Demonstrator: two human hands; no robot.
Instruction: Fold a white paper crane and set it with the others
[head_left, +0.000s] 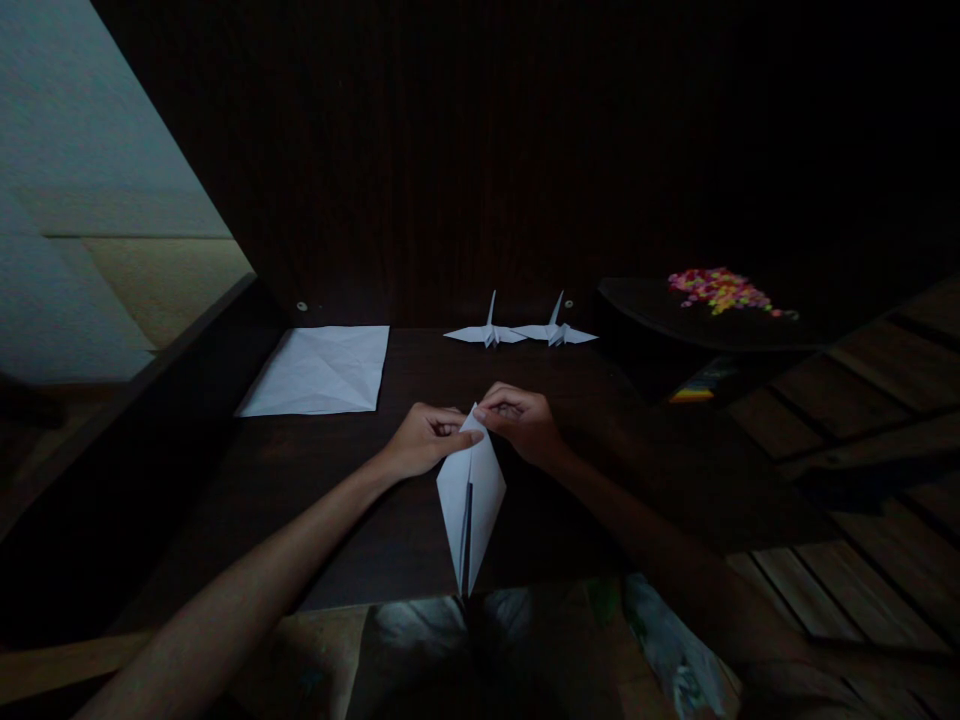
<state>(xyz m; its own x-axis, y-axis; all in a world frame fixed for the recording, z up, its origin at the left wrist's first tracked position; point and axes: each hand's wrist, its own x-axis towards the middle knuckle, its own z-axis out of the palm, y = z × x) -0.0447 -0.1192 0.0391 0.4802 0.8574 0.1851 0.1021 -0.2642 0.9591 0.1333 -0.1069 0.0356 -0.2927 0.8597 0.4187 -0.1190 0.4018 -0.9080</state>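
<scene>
A white, kite-shaped folded paper [471,500] lies on the dark table [315,480], its long point toward me. My left hand [424,440] and my right hand [523,420] both pinch its far tip, fingers curled on the paper from either side. Two finished white paper cranes [489,333] [556,332] stand side by side at the back of the table, beyond my hands.
A creased, unfolded white sheet [319,370] lies at the back left. A dark tray with small colourful pieces [718,290] sits at the back right. A dark wall rises behind the table. Wooden floor planks [862,420] run along the right.
</scene>
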